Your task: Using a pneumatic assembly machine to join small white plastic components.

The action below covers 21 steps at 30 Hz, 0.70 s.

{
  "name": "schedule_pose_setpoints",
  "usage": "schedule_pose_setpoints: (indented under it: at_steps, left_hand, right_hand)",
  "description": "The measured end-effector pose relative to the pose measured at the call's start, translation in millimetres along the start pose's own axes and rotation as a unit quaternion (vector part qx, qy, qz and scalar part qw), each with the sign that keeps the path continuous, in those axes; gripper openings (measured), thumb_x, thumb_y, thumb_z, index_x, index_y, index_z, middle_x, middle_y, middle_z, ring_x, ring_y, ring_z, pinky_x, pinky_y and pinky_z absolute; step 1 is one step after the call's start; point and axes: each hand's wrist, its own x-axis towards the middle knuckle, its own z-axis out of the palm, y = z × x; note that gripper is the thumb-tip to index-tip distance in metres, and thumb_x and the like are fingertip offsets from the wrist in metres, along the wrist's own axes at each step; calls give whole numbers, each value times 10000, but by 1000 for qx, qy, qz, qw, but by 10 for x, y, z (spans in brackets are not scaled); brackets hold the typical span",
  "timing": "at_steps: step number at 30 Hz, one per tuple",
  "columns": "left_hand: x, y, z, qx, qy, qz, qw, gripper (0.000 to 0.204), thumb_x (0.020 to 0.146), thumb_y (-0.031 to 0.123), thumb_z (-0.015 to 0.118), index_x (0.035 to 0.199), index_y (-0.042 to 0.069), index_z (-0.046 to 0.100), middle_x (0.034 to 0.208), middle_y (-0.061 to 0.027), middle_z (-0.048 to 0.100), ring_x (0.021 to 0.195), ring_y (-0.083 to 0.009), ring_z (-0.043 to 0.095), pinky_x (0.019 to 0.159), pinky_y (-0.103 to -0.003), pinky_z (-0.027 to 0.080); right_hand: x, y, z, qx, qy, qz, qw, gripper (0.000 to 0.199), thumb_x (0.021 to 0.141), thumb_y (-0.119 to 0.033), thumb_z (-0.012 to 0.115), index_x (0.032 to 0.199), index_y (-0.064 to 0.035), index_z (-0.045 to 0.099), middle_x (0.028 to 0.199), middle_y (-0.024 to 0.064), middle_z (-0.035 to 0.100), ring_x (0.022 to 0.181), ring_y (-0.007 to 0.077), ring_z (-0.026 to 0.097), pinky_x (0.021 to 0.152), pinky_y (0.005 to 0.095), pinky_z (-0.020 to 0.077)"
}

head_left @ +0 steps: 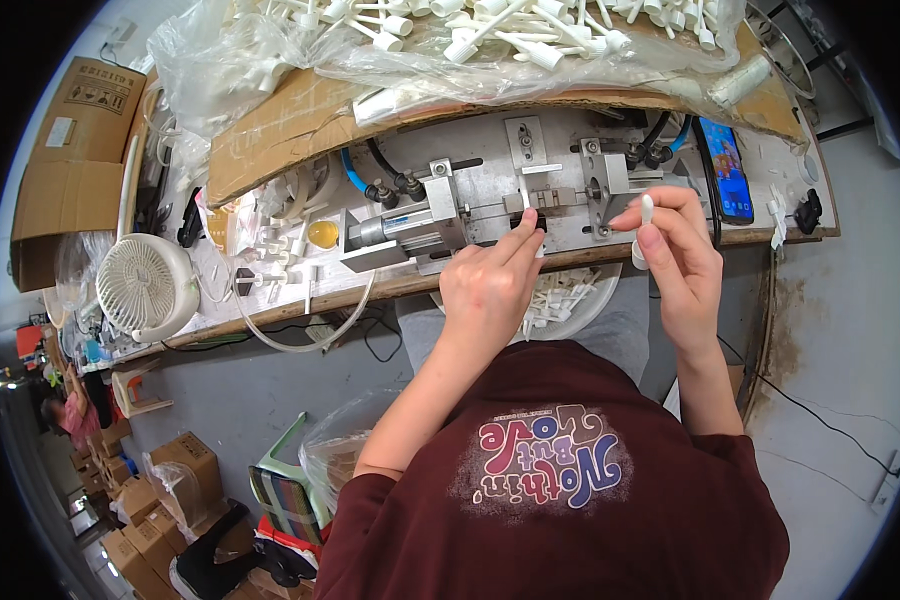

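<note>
My left hand (492,278) reaches over a metal clamping fixture, its fingertips closed at the lower end of a thin white plastic stick (526,188). The thumb side of that grip is partly hidden. The stick stands at the fixture's middle, between a left metal cylinder block (440,208) and a right metal block (602,185). Off to the right, my right hand (682,262) is raised near the bench edge. It pinches a white capped plastic stick (647,208), whose rounded end points up while a wider white end shows below the fingers.
White capped sticks (535,45) heap on plastic film over cardboard (280,125) behind the fixture. A bowl of white pieces (570,305) rests at my lap. A phone (727,170) lies right; a white fan (145,288) stands left. A hose (355,315) hangs over the edge.
</note>
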Motion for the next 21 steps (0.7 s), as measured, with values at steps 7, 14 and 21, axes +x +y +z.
schedule_pose_setpoints:
  at_steps: [7,14,21]
  left_hand:
    - [77,117,-249,-211,1,35,977,353,710,117,838,1051,87,749,1101,-70,723,775,-190,698,669,-304,551]
    - [-26,126,-303,-231,-12,-1,973,275,775,17,762,1046,30,717,984,-59,676,804,-203,680,657,-315,549]
    - [-31,21,-88,-3,-7,19,1000,262,771,79,764,1028,43,729,1143,-70,712,725,-204,678,631,-305,536]
  right_hand:
    - [-31,83,-22,209,-62,218,951,200,985,-94,614,1094,57,687,785,32,626,599,59,565,532,191,457]
    - [-28,152,188,205,-54,226,951,240,985,-101,601,1164,47,657,955,94,687,684,94,612,554,217,484]
    - [-216,253,145,-111,-85,38,989,192,888,-79,694,1073,-30,714,881,59,678,632,104,576,541,240,432]
